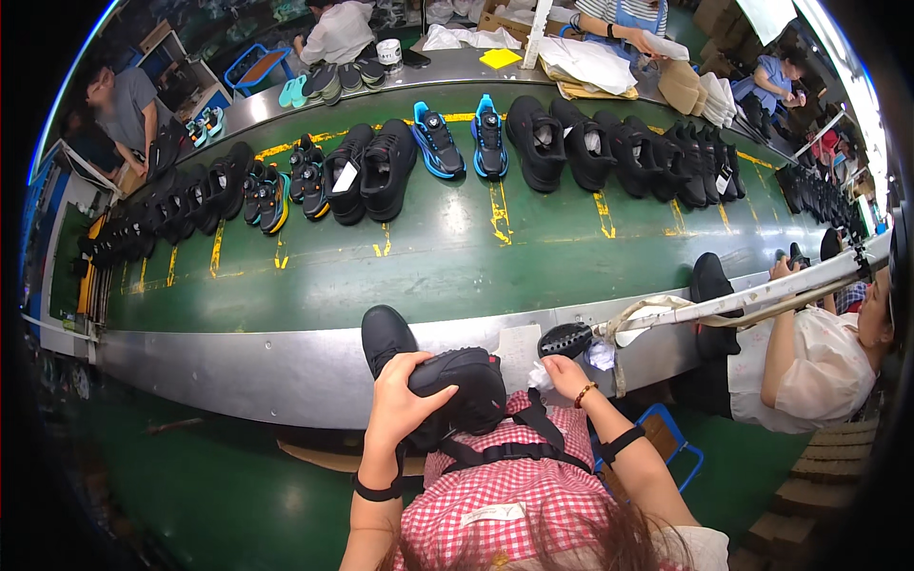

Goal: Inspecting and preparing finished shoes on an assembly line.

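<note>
My left hand (405, 400) is closed round a black sneaker (466, 381), holding it tilted in front of my checked apron at the bench's near edge. Just behind it a second black sneaker (387, 333) rests on the metal edge strip (276, 366). To the right, my right hand (567, 377) pinches a small white crumpled piece (540, 377); I cannot tell if it is paper or cloth. Beyond that hand lies a black oval object with a ridged face (565, 340), perhaps a brush. A pale sheet (519, 350) lies between it and the held sneaker.
A green conveyor belt (438, 276) with yellow marks carries a row of shoes, including blue-and-black sneakers (488, 143). A white pole (743, 297) slants in from the right. A person (809, 371) works at my right; several others work across the belt.
</note>
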The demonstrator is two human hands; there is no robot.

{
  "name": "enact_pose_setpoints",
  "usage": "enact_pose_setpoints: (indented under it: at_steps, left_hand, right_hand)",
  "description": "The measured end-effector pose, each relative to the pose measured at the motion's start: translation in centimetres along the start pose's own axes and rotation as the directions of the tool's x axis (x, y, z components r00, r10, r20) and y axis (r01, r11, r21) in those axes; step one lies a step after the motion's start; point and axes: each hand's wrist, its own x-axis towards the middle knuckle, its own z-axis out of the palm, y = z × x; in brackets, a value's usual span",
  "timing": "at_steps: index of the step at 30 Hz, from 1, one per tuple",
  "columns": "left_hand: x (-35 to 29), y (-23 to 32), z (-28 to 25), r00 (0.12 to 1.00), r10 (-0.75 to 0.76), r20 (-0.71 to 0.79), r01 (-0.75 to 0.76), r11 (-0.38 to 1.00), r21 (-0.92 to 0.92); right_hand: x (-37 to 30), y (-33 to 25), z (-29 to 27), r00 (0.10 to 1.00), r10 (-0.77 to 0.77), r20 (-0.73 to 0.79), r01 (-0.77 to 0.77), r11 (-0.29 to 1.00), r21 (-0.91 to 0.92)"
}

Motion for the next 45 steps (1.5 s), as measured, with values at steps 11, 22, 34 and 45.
enact_pose_setpoints:
  at_steps: [11, 22, 34, 45]
  left_hand:
    - [-0.5, -0.3, -0.9, 0.998, -0.045, 0.031, 0.046, 0.999, -0.013]
    - [-0.6, -0.9, -1.5, 1.0, 0.024, 0.0, -0.024, 1.0, 0.014]
    - [-0.6, -1.8, -2.2, 1.0, 0.011, -0.019, -0.01, 0.999, 0.034]
    - [-0.7, -2.9, -3.2, 0.999, 0.01, -0.032, -0.009, 0.999, 0.04]
  right_hand:
    - [0.3, -15.5, 2.1, 0.882, -0.467, 0.065, 0.429, 0.851, 0.304]
    - [4.8, -17.9, 2.7, 0.568, -0.395, 0.722, -0.016, 0.872, 0.489]
    - [2.9, -19.4, 6.4, 0.802, -0.285, 0.524, 0.01, 0.885, 0.466]
    - [3.2, -19.8, 7.3, 0.769, -0.346, 0.537, -0.003, 0.839, 0.545]
